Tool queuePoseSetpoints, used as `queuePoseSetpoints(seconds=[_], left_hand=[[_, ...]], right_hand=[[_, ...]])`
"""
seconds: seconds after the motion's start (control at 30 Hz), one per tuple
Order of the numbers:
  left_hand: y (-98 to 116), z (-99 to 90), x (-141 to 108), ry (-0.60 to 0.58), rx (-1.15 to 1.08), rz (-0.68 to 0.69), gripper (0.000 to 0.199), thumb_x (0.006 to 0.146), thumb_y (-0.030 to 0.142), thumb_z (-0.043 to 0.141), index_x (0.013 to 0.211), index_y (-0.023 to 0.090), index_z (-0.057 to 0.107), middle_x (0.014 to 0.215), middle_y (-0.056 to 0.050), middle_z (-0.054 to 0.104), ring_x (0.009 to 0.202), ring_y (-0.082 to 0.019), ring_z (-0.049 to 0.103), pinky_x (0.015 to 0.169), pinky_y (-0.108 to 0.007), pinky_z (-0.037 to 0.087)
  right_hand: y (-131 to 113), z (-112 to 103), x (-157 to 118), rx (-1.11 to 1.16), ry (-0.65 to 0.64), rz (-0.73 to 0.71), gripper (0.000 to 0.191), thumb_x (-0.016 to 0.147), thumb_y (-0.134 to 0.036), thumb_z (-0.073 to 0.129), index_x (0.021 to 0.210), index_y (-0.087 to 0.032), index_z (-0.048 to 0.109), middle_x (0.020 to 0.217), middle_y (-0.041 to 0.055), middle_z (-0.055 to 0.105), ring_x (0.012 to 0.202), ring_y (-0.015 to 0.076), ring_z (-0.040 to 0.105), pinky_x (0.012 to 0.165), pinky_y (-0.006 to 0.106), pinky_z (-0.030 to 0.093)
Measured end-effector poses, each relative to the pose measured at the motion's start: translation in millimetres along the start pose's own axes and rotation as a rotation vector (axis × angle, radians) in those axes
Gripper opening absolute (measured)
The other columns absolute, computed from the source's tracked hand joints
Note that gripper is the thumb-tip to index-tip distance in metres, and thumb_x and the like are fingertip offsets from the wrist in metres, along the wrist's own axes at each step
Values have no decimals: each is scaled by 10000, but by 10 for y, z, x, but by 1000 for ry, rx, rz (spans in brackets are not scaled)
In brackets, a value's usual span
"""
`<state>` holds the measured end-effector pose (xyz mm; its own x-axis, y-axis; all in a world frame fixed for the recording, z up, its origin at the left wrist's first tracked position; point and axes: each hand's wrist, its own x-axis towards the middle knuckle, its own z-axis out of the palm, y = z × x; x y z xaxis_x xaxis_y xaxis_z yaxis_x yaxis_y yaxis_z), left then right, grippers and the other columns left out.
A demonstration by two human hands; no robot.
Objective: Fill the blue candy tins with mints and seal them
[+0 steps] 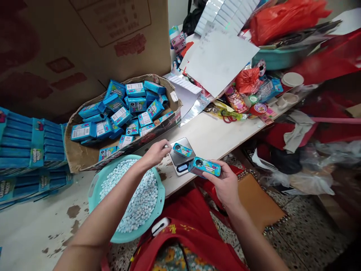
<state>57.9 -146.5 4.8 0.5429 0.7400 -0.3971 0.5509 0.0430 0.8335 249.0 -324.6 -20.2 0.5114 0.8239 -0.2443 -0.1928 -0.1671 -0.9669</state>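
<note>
My left hand [158, 152] is pinched shut around a small pale candy, just left of a small digital scale [182, 151]. On the scale's plate lies a blue candy box [182, 149]. My right hand [222, 180] grips another blue box [206, 167] by its right end, near the scale's lower right corner. Under my left forearm stands a turquoise basin [161, 195] holding many pale blue and white candies [138, 210], partly hidden by the arm.
Behind the basin, an open cardboard tray [146, 137] holds several blue boxes. Blue packs [18, 139] are stacked at the left beside a large carton [84, 45]. Papers [220, 60], wrappers and a red bag [284, 20] crowd the back right.
</note>
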Motion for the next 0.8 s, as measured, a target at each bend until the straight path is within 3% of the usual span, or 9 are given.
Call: queuePoseSetpoints(seconds=[0.17,0.37,0.47,0.57,0.7,0.8], left_hand=[[76,197,450,-36,667,190,180,831,217,440,801,169,611,821,-62,545,771,-185,534,667,-296,385],[64,270,441,-36,801,204,250,775,150,483,995,200,592,934,-61,543,789,-196,549,675,-302,392],[79,278,420,0,761,243,302,765,126,485,1041,203,584,957,-61,555,815,-196,555,694,-302,402],[90,275,449,37,645,251,249,738,113,511,950,192,613,900,-47,584,801,-182,558,702,-294,409],[88,158,397,84,196,92,70,726,177,556,780,163,599,688,-6,581,639,-140,539,624,-269,420],[-13,-55,83,133,-160,-10,166,719,284,614,816,153,584,679,3,575,597,-127,537,591,-260,433]], right_hand=[[75,-184,87,4,80,5,427,615,-257,818,996,-240,625,955,7,676,841,174,624,808,334,506],[109,-257,155,1,129,31,420,615,-264,817,988,-232,628,931,8,678,822,173,624,799,342,511],[110,-253,167,11,134,38,415,613,-259,819,982,-237,630,924,2,679,819,167,624,793,333,512],[107,-241,167,19,134,33,411,611,-249,820,976,-242,632,919,-4,681,813,160,626,786,322,512],[87,-227,153,20,154,6,408,610,-252,819,973,-234,634,908,-1,680,806,161,626,788,329,513],[51,-230,131,5,175,-8,406,619,-259,813,982,-227,633,905,4,677,810,162,624,794,335,514]])
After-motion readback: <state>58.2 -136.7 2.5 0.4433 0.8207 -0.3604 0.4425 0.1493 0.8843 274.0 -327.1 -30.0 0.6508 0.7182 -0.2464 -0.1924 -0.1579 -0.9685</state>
